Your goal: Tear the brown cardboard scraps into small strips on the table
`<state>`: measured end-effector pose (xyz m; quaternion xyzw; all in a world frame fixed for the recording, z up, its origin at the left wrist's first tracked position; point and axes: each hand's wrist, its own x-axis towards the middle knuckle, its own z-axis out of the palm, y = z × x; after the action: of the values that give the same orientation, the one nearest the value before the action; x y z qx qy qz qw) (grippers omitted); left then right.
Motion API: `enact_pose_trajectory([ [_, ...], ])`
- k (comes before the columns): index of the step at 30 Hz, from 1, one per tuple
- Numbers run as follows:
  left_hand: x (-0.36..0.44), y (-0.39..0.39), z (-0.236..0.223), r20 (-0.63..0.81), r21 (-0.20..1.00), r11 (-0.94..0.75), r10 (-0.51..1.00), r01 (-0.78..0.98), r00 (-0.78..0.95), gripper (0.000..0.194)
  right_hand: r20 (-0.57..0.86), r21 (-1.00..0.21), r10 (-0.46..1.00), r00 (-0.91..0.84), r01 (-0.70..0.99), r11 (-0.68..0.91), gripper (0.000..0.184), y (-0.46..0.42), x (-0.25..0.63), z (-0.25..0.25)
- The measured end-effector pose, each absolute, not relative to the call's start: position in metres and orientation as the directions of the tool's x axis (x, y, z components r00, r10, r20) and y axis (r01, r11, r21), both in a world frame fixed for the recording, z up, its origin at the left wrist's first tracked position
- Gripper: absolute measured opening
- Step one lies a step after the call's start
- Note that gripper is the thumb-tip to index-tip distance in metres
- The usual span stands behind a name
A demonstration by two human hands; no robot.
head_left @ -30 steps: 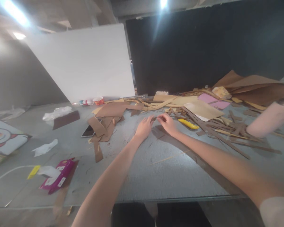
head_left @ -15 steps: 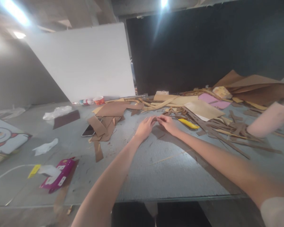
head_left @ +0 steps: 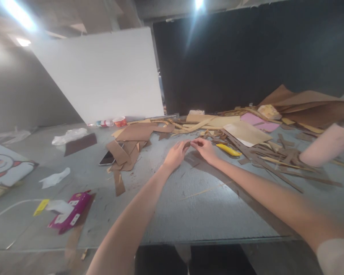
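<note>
My left hand [head_left: 176,152] and my right hand [head_left: 203,148] meet near the middle of the table, fingertips close together. Both have their fingers closed in a pinch. A small brownish bit shows at the left fingertips, too small to name; whatever the right fingers hold is hidden. Just right of my right hand lies a yellow cutter-like tool [head_left: 228,149]. Beyond the hands are thin brown strips and scraps [head_left: 209,134]. To the left of my left hand, brown sheet pieces [head_left: 133,152] partly cover a phone [head_left: 106,159].
A purple tissue pack [head_left: 79,204] lies at the front left, near a white crumpled tissue [head_left: 55,178]. A pink bottle [head_left: 328,145] leans at the right among brown strips [head_left: 275,164]. Tan sheets [head_left: 246,131] and a red-and-white cup [head_left: 119,121] sit farther back.
My right fingertips have shifted very slightly, and a little more of the brownish bit shows at my left fingertips. All else stays in place.
</note>
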<state>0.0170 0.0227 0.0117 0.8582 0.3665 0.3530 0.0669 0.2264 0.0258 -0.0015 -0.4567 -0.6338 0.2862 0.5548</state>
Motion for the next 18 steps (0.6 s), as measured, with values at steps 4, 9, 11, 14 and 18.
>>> enact_pose_trajectory([
  [4, 0.017, 0.022, 0.012, 0.561, 0.366, -0.742, 0.657, 0.562, 0.503, 0.032, 0.520, -0.813, 0.853, -0.041, 0.282, 0.509, 0.038, 0.018, 0.225, 0.004],
  [9, 0.016, 0.023, 0.012, 0.559, 0.368, -0.721, 0.676, 0.587, 0.480, 0.031, 0.549, -0.770, 0.825, -0.132, 0.303, 0.561, 0.040, 0.014, 0.221, 0.007],
  [11, 0.016, 0.023, 0.012, 0.555, 0.366, -0.719, 0.678, 0.591, 0.482, 0.031, 0.551, -0.767, 0.828, -0.105, 0.328, 0.552, 0.040, 0.015, 0.221, 0.006],
  [14, 0.017, 0.023, 0.012, 0.554, 0.365, -0.722, 0.676, 0.588, 0.486, 0.032, 0.574, -0.756, 0.819, -0.030, 0.366, 0.543, 0.040, 0.017, 0.220, 0.004],
  [18, 0.017, 0.022, 0.012, 0.552, 0.371, -0.719, 0.679, 0.587, 0.483, 0.033, 0.603, -0.733, 0.797, 0.005, 0.396, 0.553, 0.039, 0.019, 0.220, 0.001],
])
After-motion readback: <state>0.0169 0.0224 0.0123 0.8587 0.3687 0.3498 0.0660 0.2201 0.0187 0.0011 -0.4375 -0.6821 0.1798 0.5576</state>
